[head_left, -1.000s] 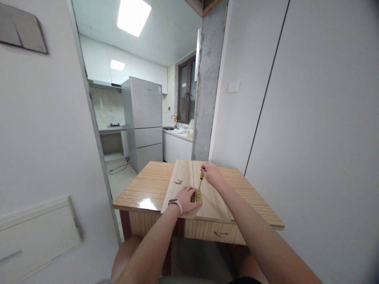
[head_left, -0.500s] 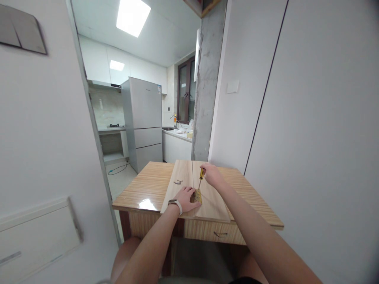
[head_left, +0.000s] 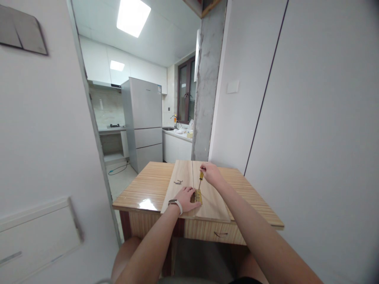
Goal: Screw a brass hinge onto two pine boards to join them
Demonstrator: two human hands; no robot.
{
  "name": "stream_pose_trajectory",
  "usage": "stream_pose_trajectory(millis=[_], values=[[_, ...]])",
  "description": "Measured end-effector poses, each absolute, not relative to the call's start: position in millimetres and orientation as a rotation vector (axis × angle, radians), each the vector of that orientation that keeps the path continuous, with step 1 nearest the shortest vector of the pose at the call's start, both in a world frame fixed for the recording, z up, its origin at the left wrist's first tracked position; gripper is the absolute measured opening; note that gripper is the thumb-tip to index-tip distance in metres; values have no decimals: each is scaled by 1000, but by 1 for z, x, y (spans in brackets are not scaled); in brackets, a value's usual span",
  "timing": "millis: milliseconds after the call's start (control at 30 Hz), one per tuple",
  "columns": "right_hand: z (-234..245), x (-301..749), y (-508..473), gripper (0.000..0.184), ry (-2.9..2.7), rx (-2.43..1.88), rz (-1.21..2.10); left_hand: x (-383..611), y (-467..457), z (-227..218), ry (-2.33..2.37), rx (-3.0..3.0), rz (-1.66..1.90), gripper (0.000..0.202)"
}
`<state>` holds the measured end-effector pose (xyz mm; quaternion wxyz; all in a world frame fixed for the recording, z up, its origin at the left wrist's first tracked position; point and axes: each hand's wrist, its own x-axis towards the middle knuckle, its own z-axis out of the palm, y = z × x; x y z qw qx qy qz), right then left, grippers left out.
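The right hand (head_left: 210, 172) has shifted slightly on the screwdriver (head_left: 201, 176)

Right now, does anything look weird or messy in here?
Yes: the grey wall strip looks rough and unfinished beside the smooth white wall. What look like screws lie jumbled on the wooden boards, beyond the left hand. I see nothing spilled.

Right hand (head_left: 211, 172) up at 1 o'clock from the brassy hinge (head_left: 198, 197), gripping a yellow-handled screwdriver (head_left: 201, 176), tip down at the hinge's 12 o'clock end. Left hand (head_left: 186, 198) is spread against it at 9, pale-banded watch (head_left: 176, 203) on the wrist. Loose screws (head_left: 178, 182) around 10, lying on the boards (head_left: 213, 207). Fridge (head_left: 148, 106) way back at 11.
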<state>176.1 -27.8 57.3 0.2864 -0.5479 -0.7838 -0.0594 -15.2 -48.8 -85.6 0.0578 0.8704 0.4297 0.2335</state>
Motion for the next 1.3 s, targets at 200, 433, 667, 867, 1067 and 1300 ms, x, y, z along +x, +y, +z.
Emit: stream_pose_trajectory(millis=[200, 433, 667, 867, 1067, 1300], values=[[57, 177, -29, 20, -2087, -1445, -171, -15, -49, -86, 1312, 2629, 708, 83], [58, 176, -30, 29, -2123, -1478, -189, -15, -47, -88, 1282, 2647, 725, 81], [59, 176, -29, 30, -2109, -1452, -187, -15, -48, -88, 1280, 2658, 737, 81], [58, 173, -28, 19, -2073, -1549, -197, -15, -49, -86, 1295, 2644, 721, 80], [58, 174, -25, 14, -2093, -1530, -177, -15, -49, -86, 1303, 2639, 707, 82], [53, 179, -30, 21, -2083, -1371, -194, -15, -50, -84, 1304, 2642, 704, 83]])
